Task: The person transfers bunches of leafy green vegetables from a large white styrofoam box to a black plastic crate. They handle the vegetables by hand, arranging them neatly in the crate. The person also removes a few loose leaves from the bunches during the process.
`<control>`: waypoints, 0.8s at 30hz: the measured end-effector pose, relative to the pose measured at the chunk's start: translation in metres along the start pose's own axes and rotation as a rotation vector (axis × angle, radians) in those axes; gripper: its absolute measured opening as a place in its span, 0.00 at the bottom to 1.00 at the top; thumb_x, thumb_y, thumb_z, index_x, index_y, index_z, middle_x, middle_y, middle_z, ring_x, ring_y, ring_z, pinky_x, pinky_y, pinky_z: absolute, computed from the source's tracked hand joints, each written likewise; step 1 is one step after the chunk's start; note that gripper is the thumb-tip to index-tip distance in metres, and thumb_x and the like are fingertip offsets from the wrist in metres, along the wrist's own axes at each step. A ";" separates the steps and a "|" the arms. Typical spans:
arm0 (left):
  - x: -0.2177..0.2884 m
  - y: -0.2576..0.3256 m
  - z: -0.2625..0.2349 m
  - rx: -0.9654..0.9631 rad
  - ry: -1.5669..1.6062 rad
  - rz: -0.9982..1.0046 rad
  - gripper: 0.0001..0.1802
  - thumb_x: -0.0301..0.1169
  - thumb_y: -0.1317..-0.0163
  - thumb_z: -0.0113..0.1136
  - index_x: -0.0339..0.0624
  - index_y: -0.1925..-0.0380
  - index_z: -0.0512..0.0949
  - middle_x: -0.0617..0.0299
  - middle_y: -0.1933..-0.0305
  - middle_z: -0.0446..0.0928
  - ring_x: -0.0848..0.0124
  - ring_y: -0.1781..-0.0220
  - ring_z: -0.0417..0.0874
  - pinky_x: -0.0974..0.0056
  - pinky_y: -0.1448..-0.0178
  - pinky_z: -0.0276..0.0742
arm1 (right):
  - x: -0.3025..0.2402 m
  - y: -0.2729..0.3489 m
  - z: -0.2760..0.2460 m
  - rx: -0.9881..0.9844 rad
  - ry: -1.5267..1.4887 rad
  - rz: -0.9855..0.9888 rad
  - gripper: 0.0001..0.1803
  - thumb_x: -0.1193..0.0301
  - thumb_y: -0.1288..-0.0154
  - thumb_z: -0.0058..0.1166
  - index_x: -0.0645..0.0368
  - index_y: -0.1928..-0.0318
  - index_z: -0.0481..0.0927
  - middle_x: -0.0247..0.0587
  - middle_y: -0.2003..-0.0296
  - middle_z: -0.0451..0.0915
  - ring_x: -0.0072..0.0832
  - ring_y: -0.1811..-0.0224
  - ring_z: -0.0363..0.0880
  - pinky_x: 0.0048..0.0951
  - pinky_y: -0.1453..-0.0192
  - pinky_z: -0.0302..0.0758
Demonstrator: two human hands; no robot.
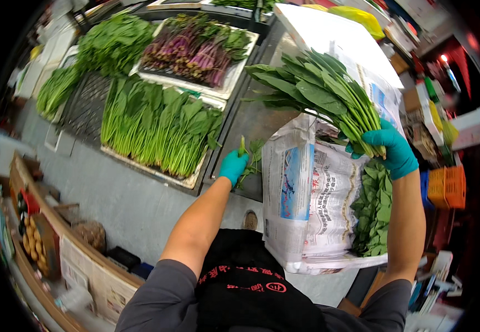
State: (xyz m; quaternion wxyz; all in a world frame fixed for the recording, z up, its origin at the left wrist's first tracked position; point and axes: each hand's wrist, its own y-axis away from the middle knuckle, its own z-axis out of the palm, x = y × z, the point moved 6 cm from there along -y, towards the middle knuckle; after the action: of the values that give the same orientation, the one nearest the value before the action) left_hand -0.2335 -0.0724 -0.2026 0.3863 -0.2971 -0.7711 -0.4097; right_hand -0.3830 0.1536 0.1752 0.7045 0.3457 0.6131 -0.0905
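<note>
Bright even daylight, soft shadows; strong fisheye bending, dark vignette corners, edges blurred.

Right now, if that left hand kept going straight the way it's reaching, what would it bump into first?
Probably the tray of long-stemmed leafy greens: the left hand, pinching a small green sprig, points up and away toward it, though depth is unclear.

Probably a greengrocer's stall: trays of leafy greens [157, 124]

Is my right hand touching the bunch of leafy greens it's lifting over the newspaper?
Touching. The head view shows the right hand, in a teal glove, with fingers wrapped around the stems of the leafy greens bunch, no gap between them.
</note>
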 end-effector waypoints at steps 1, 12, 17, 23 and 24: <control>0.004 -0.005 0.003 -0.092 0.028 0.032 0.26 0.44 0.43 0.59 0.36 0.51 0.76 0.40 0.53 0.79 0.45 0.51 0.80 0.50 0.49 0.74 | 0.004 0.001 0.002 0.036 -0.012 0.008 0.32 0.69 0.47 0.59 0.69 0.41 0.70 0.54 0.54 0.80 0.40 0.59 0.84 0.39 0.57 0.82; 0.107 0.073 -0.077 -0.900 1.225 -0.132 0.45 0.63 0.38 0.50 0.42 0.31 0.58 0.53 0.33 0.66 0.58 0.33 0.69 0.52 0.29 0.61 | 0.053 -0.001 0.102 0.397 -0.142 -0.003 0.36 0.65 0.50 0.64 0.66 0.41 0.70 0.53 0.53 0.80 0.36 0.61 0.82 0.33 0.57 0.80; 0.120 0.083 -0.089 -0.892 1.586 -0.184 0.43 0.64 0.39 0.49 0.48 0.32 0.61 0.56 0.33 0.67 0.58 0.35 0.70 0.53 0.31 0.63 | 0.116 -0.017 0.205 0.382 0.182 -0.098 0.43 0.70 0.47 0.66 0.61 0.32 0.61 0.49 0.50 0.77 0.30 0.61 0.79 0.29 0.63 0.78; 0.081 0.110 -0.081 -0.745 1.632 -0.208 0.43 0.66 0.37 0.42 0.49 0.31 0.60 0.53 0.30 0.63 0.52 0.33 0.67 0.47 0.30 0.64 | 0.169 -0.001 0.268 0.452 0.776 0.126 0.60 0.61 0.50 0.68 0.58 0.26 0.40 0.58 0.51 0.74 0.51 0.50 0.76 0.43 0.48 0.75; 0.076 0.114 -0.079 -0.789 1.663 -0.222 0.42 0.65 0.36 0.41 0.50 0.31 0.59 0.53 0.30 0.62 0.51 0.32 0.66 0.47 0.29 0.64 | 0.169 0.005 0.273 0.470 0.777 0.100 0.61 0.59 0.51 0.68 0.57 0.26 0.39 0.59 0.51 0.74 0.53 0.50 0.76 0.44 0.48 0.75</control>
State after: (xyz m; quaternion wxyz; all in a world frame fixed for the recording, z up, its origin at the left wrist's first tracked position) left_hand -0.1573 -0.0742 -0.0639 0.6448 0.0582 -0.0749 -0.7585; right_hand -0.1222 0.0440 0.0234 0.3283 0.5336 0.7774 -0.0567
